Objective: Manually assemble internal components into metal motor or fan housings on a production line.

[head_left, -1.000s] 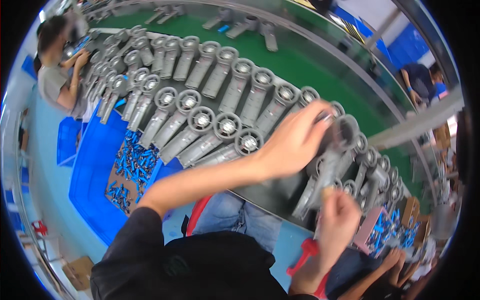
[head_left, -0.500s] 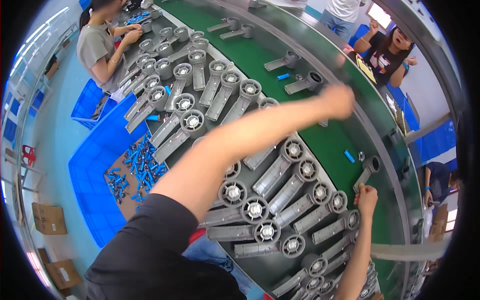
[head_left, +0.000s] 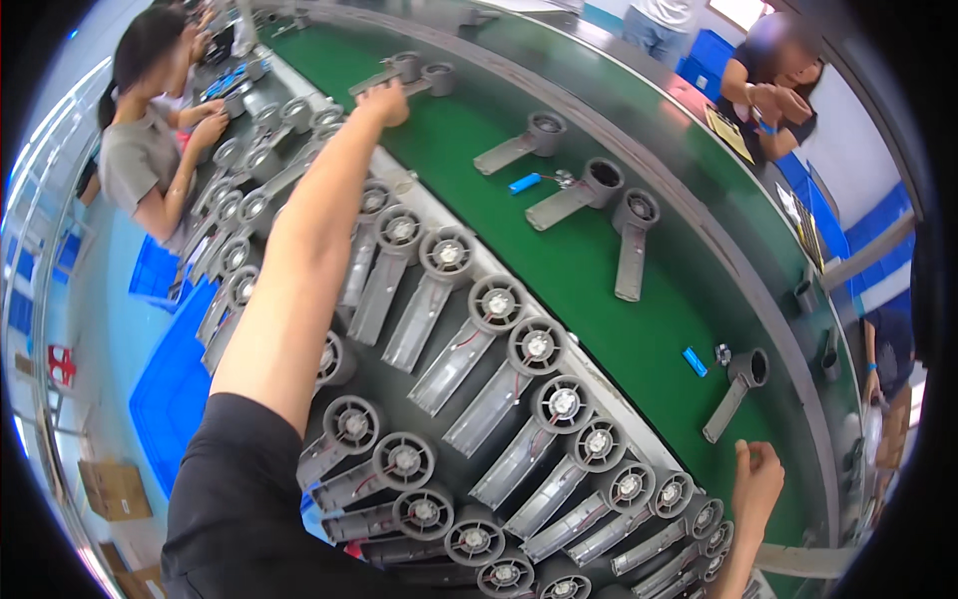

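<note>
Several grey fan shells (head_left: 564, 206) lie on the green belt (head_left: 654, 329). At far left, the left hand (head_left: 384, 102) is at two of them; I cannot tell whether its fingers grip one. At near right, the right hand (head_left: 760, 477), loosely curled and empty, is just beside another.

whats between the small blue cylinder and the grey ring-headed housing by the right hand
In the head view, a small silvery metallic-looking part lies on the green belt between the blue cylinder and the grey housing.
</note>
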Available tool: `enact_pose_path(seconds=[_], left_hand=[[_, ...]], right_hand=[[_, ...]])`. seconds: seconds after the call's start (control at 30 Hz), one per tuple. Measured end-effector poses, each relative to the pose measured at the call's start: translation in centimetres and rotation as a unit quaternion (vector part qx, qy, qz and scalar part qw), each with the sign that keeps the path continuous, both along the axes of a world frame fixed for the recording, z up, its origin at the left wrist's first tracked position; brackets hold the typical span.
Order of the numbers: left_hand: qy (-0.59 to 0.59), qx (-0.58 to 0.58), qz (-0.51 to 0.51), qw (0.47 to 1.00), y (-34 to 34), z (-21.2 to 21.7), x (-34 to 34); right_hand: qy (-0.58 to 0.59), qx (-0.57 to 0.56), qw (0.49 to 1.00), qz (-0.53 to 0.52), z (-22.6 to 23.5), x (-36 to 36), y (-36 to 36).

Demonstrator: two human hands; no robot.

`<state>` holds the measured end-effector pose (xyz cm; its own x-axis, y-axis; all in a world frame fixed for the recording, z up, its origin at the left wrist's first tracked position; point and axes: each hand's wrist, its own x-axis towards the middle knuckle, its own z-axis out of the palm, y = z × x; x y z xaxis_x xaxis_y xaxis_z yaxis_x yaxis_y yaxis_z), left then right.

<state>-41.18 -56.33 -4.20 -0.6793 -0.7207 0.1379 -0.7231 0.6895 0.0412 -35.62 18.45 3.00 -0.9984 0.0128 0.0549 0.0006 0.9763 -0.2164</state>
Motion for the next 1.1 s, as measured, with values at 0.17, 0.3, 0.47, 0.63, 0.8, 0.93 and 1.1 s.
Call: enact_pose_path(seconds=[0.17,0.3,0.47,0.63,0.8,0.93,1.1], left_hand=[[-0.101,-0.125,-0.088,0.983,-0.4,-2.0,-2.7],[0.154,-0.182,-0.198,0.951,3.2,2.7,1.5],[0.273,-0.026,-0.335,0.901,15.9,10.6,9.8],[0.263,0.019,-0.433,0.862,33.0,15.2,26.7],[0.225,0.122,-0.517,0.816,43.3,14.3,40.4],[0.147,0.191,-0.584,0.775,51.5,10.1,44.5],[0.222,0.203,-0.531,0.792,57.4,4.3,46.8]], right_hand=[[0.035,0.012,0.999,-0.010,1.8,5.0,1.8],[0.037,-0.020,0.998,-0.053,4.5,10.1,1.9],[0.064,-0.154,0.978,-0.126,5.9,19.7,6.5],[0.109,-0.213,0.936,-0.256,6.4,28.8,13.8],[0.103,-0.190,0.949,-0.232,4.7,32.1,22.6],[0.134,-0.051,0.965,-0.219,2.9,34.5,25.5],[0.142,-0.026,0.976,-0.164,1.8,31.9,28.5]])
